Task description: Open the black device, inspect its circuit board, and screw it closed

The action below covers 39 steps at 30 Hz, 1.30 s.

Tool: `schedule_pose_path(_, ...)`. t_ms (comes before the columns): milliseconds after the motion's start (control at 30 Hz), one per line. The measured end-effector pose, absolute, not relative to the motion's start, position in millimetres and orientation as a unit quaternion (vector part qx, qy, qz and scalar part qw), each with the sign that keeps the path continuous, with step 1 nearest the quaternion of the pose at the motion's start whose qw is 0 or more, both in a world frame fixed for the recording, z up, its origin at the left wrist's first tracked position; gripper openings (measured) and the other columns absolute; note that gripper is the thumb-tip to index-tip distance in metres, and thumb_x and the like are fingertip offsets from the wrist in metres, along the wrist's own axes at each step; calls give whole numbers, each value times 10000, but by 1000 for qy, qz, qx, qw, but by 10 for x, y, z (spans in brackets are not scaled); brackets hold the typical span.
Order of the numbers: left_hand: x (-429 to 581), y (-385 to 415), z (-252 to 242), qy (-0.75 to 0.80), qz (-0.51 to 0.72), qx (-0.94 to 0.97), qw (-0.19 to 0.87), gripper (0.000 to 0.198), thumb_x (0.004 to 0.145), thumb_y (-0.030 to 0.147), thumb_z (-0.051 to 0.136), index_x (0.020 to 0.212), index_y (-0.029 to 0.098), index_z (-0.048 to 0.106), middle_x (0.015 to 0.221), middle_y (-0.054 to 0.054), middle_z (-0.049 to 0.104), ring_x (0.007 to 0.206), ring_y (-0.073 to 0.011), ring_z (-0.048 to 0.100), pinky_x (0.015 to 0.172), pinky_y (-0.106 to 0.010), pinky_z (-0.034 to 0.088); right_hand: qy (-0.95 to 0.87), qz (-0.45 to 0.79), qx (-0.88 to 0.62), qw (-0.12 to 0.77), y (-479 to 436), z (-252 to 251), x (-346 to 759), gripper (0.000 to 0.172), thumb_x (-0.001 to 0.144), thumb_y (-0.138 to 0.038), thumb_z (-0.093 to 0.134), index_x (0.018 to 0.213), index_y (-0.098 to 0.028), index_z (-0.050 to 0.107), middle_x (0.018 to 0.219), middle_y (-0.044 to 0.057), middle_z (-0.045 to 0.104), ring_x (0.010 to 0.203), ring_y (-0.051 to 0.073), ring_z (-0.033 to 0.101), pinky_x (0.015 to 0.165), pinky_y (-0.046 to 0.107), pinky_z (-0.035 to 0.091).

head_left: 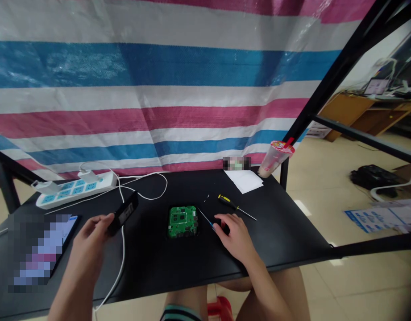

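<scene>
Green circuit board [182, 221] lay just left of the right hand [234, 237], whose curled fingers [226, 217] closed on a slim blue screwdriver [205, 218]. The left hand [89, 238] gripped a black power adapter [123, 213].

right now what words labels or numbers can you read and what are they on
Nothing can be read: the label on the black power adapter in the left hand, the markings on the green circuit board and the printing on the blue-and-white floor sheet are too small, and the tablet is blurred.
</scene>
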State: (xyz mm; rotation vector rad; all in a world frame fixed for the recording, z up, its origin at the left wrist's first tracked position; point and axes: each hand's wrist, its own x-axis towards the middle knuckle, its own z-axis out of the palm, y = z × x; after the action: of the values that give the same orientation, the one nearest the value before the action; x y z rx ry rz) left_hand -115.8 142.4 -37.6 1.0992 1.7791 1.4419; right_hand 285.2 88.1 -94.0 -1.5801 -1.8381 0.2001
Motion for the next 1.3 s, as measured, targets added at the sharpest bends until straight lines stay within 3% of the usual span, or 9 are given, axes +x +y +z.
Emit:
schedule_pose_path(133,-1036,1326,-252,496,608,260,563,348,914,528,627,1095,235,670,1060,-26,783,1071,-299,712,861,-424,620,-686,43,-588,425,848,-929,2857,189,1031,-302,572,1096,-254,743,889,54,731,852,237,664,871,432,524)
schedule_pose_path(267,-892,1161,-145,393,624,251,628,498,941,603,591,1297,277,714,1302,-55,766,1299,-341,654,1007,-512,608,-652,-25,-535,537,716,-806,2682,165,1010,-220,574,1050,-248,732,814,55,711,759,228,637,760,413,531)
schedule_pose_path(367,-755,1052,-117,368,619,239,652,580,903,603,642,1375,272,704,1344,-90,752,1278,-363,676,987,-532,621,-707,6,-484,515,636,-623,2333,200,987,-192,596,1125,-277,713,869,58,704,842,244,656,794,431,552)
schedule_pose_path(467,-631,990,-171,373,598,235,670,603,868,547,693,1400,262,697,1227,-104,796,1129,-360,741,880,-516,659,-752,24,-452,478,675,-421,1911,552,940,-287,689,1471,-297,539,1290,121,671,1234,323,613,1069,553,525)
schedule_pose_path(633,-557,957,-438,333,545,240,731,617,821,524,723,1367,236,724,1115,-121,819,1019,-368,777,799,-472,675,-802,78,-448,388,918,-195,1527,1111,749,-563,884,1652,-313,288,1740,168,190,1595,511,192,1209,759,338)
schedule_pose_path(867,-404,766,-418,329,499,385,703,523,872,540,753,1329,288,718,1392,-105,709,1286,-388,663,996,-498,600,-797,99,-376,463,936,-326,1615,1058,792,-413,833,1636,-334,199,1678,161,310,1548,393,370,1248,640,382)
schedule_pose_path(1033,-397,903,-336,348,507,396,682,558,892,697,655,1219,255,747,1380,-136,682,1301,-392,632,998,-527,566,-617,319,-339,634,870,-566,1773,1068,841,-493,810,1613,-316,93,1676,187,347,1564,335,412,1258,587,405)
schedule_pose_path(1167,-504,1205,-534,468,526,401,586,562,887,635,721,1310,268,678,1351,-97,685,1257,-293,639,939,-371,532,-434,533,-228,690,848,-541,1977,1030,791,-556,871,1593,-409,241,1643,105,466,1520,334,480,1275,611,359)
schedule_pose_path(1300,-430,1400,-710,510,503,530,453,523,930,595,694,1328,258,654,1404,-97,665,1314,-293,604,991,-376,498,-294,663,-144,673,873,-451,2114,975,708,-708,856,1544,-384,473,1614,56,523,1496,397,491,1299,650,298)
